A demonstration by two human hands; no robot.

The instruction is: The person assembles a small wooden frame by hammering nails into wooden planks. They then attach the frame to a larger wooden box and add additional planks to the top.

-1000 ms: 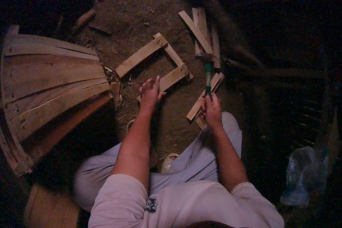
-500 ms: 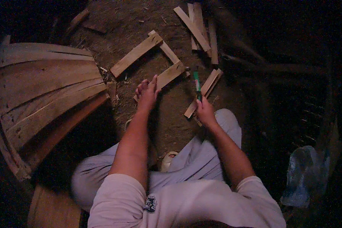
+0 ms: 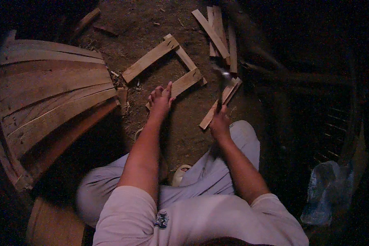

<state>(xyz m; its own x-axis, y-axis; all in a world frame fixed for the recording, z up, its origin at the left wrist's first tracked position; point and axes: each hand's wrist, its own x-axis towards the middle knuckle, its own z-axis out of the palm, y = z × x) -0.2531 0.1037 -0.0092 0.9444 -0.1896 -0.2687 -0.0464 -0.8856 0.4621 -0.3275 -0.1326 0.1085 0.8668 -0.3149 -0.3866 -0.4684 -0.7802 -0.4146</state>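
My left hand (image 3: 160,98) is closed on the near wooden slat (image 3: 187,83) of a three-sided frame lying on the ground. A second, parallel slat (image 3: 150,60) lies farther off, and a narrower crosspiece (image 3: 185,58) joins both at their right ends. Dark marks show at the two joints. In my right hand (image 3: 220,124) is a hammer (image 3: 220,92), its handle smeared by motion and its shiny head (image 3: 225,74) pointing away from me, to the right of the frame. Beneath the hammer lies a small pair of wooden strips (image 3: 209,116).
Several loose slats (image 3: 212,33) lie at the far right. On the left stands a large panel of boards (image 3: 57,86). Wood chips dot the dirt floor (image 3: 141,22). A clear plastic bag (image 3: 327,192) sits at the right, near a dark rack with thin bars.
My right hand has swung the hammer, its head now farther right and its handle blurred. The left hand keeps its hold on the slat. The whole view has shifted slightly.
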